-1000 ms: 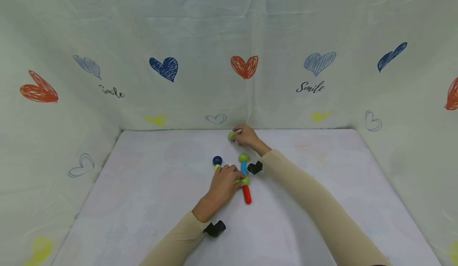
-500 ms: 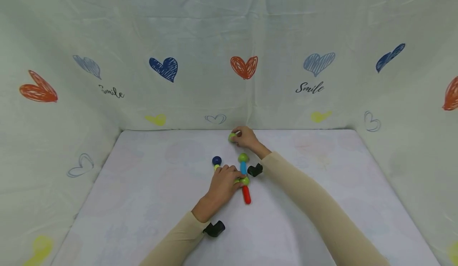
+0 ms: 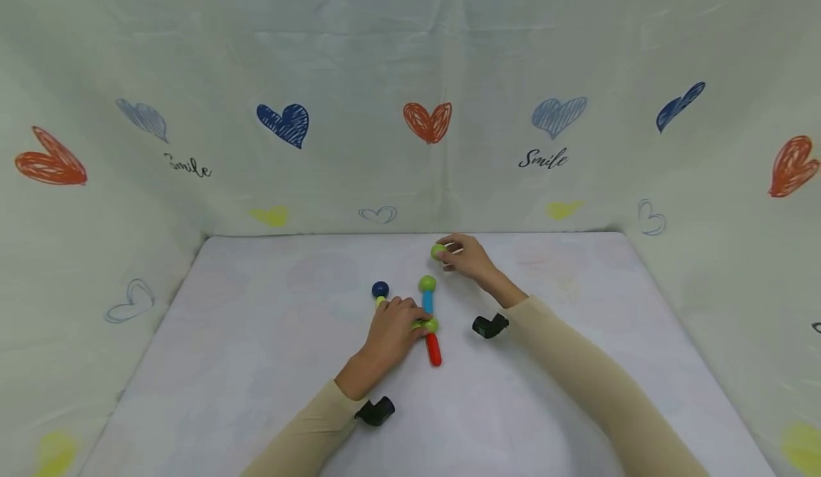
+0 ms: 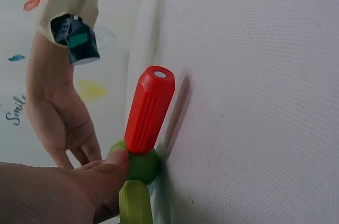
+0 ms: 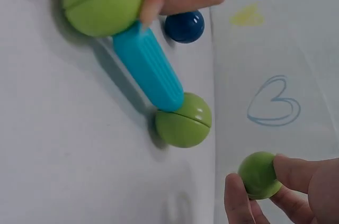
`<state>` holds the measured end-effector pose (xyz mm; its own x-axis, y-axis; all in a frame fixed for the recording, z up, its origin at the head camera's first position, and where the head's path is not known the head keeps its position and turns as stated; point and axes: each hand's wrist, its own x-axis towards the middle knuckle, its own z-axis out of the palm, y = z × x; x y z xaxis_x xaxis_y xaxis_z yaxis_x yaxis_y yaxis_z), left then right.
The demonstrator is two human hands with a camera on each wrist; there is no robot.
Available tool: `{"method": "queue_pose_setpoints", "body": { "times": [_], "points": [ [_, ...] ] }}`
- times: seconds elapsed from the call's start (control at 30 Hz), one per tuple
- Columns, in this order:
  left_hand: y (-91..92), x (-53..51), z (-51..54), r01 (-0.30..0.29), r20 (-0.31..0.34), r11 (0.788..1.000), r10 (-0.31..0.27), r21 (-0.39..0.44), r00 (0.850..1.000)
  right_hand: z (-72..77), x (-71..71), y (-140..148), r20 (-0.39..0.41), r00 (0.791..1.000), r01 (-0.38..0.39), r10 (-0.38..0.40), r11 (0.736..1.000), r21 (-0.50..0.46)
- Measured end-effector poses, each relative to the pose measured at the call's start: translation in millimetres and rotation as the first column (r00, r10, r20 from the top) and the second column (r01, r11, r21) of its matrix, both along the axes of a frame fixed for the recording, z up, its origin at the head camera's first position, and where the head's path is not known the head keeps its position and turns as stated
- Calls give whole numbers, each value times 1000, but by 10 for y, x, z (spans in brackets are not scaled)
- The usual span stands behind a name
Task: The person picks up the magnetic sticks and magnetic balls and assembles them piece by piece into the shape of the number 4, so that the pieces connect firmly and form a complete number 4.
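Observation:
My left hand (image 3: 391, 331) pinches a green ball (image 4: 144, 167) in a ball-and-rod toy figure on the table. From that ball run a red rod (image 4: 150, 108) with a silvery spot on its end, a yellow-green rod (image 4: 135, 203) and a light blue rod (image 5: 148, 68). At the blue rod's far end sits another green ball (image 5: 183, 123). A navy ball (image 3: 380, 289) touches a yellow piece partly hidden by my left hand. Beyond the figure, my right hand (image 3: 471, 257) holds a loose green ball (image 5: 259, 175) between thumb and fingers, apart from the other pieces.
The pieces lie on a white table (image 3: 256, 349). A pale cloth wall (image 3: 346, 170) with printed hearts rises at its back edge and sides. A black wrist camera (image 3: 490, 326) juts from the right sleeve, another camera (image 3: 375, 411) from the left.
My right hand has moved right and slightly toward me with its green ball. My left hand keeps its hold on the figure. The head view has turned slightly to the right.

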<state>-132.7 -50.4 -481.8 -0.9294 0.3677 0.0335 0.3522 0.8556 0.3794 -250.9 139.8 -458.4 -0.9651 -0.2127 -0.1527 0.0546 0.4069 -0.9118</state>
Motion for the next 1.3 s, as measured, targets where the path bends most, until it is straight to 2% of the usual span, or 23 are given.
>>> {"method": "queue_pose_setpoints", "body": {
  "times": [0.3,0.53,0.7,1.3],
  "points": [
    [2,3,1,-1,10,1000,1,26,1000,-15,307,267,17,1000,3,-3,1000,0],
    [-9,14,3,4,10,1000,-4,30,1000,-38,573,369,11,1000,4,-4,1000,19],
    [-8,10,-9,9,4,999,-10,41,1000,-58,762,426,15,1000,-12,12,1000,-3],
    [-21,2,-24,17,-3,998,-16,52,1000,-212,1267,429,72,992,-99,102,994,-43]
  ]
}}
